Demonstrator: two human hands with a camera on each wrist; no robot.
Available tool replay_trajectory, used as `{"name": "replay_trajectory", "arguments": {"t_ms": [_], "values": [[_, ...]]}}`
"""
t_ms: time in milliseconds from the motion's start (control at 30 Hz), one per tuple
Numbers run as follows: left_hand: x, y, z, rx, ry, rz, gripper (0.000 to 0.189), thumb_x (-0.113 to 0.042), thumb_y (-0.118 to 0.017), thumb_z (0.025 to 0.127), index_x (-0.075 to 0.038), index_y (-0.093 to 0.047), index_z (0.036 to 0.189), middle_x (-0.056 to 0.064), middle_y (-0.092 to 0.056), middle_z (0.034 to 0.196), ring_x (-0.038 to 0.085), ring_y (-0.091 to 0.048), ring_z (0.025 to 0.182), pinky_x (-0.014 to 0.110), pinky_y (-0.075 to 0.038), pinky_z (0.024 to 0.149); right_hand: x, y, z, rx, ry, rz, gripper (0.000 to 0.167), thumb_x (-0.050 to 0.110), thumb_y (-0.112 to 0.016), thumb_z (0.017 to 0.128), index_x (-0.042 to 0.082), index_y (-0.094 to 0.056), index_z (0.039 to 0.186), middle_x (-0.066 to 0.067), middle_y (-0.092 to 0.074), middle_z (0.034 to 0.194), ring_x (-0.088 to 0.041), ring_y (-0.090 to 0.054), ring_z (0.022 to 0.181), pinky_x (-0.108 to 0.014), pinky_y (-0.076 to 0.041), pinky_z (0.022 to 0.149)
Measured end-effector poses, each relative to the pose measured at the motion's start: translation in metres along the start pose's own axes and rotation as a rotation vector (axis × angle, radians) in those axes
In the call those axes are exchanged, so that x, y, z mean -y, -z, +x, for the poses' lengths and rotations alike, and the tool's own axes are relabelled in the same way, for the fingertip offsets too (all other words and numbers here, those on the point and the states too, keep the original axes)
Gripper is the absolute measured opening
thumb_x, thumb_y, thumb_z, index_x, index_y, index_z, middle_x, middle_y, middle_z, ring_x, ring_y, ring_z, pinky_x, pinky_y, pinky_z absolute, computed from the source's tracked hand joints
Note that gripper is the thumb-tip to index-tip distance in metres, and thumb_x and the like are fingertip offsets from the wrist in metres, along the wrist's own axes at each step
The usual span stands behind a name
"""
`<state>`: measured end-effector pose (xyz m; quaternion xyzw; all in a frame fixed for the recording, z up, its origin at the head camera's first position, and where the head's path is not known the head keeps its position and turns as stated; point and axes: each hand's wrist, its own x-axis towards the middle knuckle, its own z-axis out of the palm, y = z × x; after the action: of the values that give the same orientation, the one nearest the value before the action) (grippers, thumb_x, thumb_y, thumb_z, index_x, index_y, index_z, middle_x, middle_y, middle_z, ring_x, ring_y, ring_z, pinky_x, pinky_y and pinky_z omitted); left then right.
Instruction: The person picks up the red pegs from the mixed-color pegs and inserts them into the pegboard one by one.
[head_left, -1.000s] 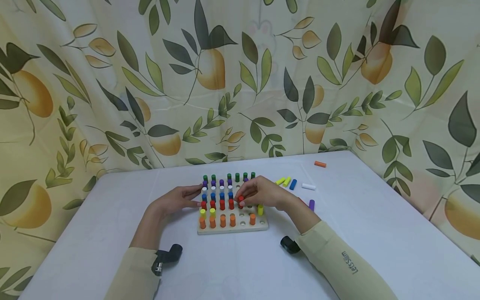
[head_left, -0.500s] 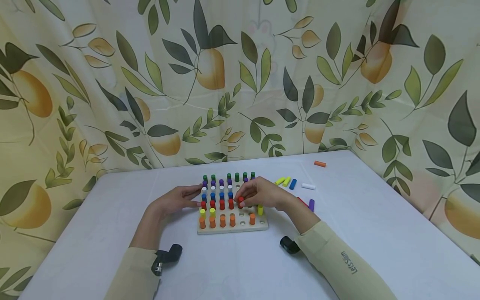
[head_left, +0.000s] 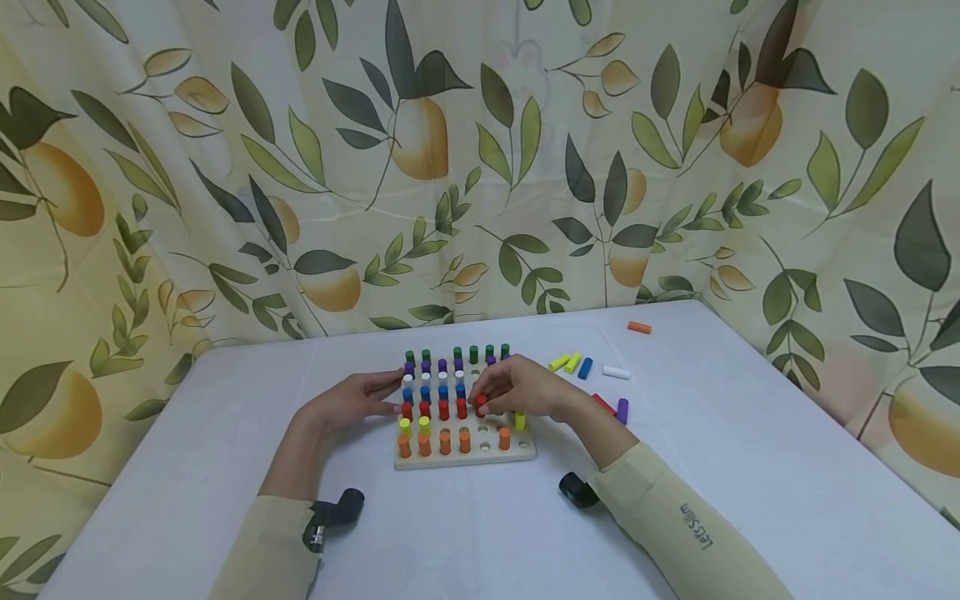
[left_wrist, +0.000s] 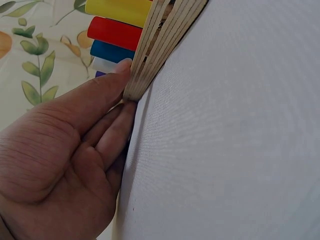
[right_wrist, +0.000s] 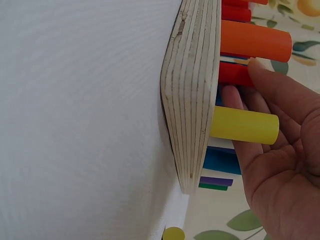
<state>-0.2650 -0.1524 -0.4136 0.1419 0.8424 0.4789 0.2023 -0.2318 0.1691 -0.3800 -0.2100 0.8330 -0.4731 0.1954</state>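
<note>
A pale wooden pegboard [head_left: 465, 463] lies on the table with rows of upright coloured pegs. My right hand [head_left: 528, 386] reaches over its right side and pinches a red peg [right_wrist: 234, 73], which stands upright at the board's surface in the red row. In the right wrist view, a yellow peg [right_wrist: 245, 125] and an orange peg [right_wrist: 256, 41] stand close to those fingers. My left hand [head_left: 341, 402] holds the board's left edge. The left wrist view has the thumb [left_wrist: 122, 66] at the top of the edge near the blue peg [left_wrist: 111, 51], fingers lower down.
Loose pegs lie right of the board: yellow [head_left: 573, 362], blue [head_left: 585, 368], white [head_left: 617, 372], red [head_left: 603, 404] and purple [head_left: 622, 410]. An orange peg [head_left: 640, 327] lies near the table's back edge. A patterned curtain [head_left: 480, 167] hangs behind the table.
Hardly anything differs. Both hands keep their places, and the red peg stays pinched in my right hand; the head view has shifted very slightly.
</note>
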Motion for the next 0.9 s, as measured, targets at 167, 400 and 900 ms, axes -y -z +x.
{"name": "replay_trajectory", "arguments": {"t_ms": [167, 400, 900], "values": [[0.0008, 0.0007, 0.0000, -0.002, 0.008, 0.003, 0.075, -0.015, -0.079, 0.092, -0.009, -0.043, 0.158, 0.008, -0.044, 0.158, 0.025, -0.031, 0.151, 0.053, -0.023, 0.121, 0.0003, -0.0001, 0.0002, 0.000, 0.001, 0.000, 0.019, -0.002, -0.073, 0.094, 0.009, -0.077, 0.109, -0.003, -0.075, 0.108, -0.020, -0.071, 0.102, -0.036, -0.055, 0.097], [0.0010, 0.0008, 0.0007, 0.002, 0.006, 0.015, 0.075, -0.015, -0.079, 0.093, -0.009, -0.043, 0.158, 0.007, -0.044, 0.158, 0.026, -0.030, 0.152, 0.053, -0.023, 0.121, 0.0000, -0.0002, 0.0003, -0.004, -0.001, 0.011, 0.019, -0.002, -0.073, 0.094, 0.009, -0.077, 0.109, -0.003, -0.075, 0.107, -0.020, -0.071, 0.101, -0.036, -0.055, 0.097], [-0.0001, -0.0001, 0.0007, -0.002, 0.013, 0.010, 0.075, -0.015, -0.079, 0.092, -0.009, -0.043, 0.158, 0.007, -0.045, 0.158, 0.025, -0.030, 0.152, 0.053, -0.023, 0.121, 0.0015, -0.0015, -0.0004, -0.011, -0.005, 0.015, 0.019, -0.003, -0.072, 0.094, 0.008, -0.076, 0.110, -0.003, -0.075, 0.107, -0.020, -0.071, 0.101, -0.035, -0.056, 0.096]]}}
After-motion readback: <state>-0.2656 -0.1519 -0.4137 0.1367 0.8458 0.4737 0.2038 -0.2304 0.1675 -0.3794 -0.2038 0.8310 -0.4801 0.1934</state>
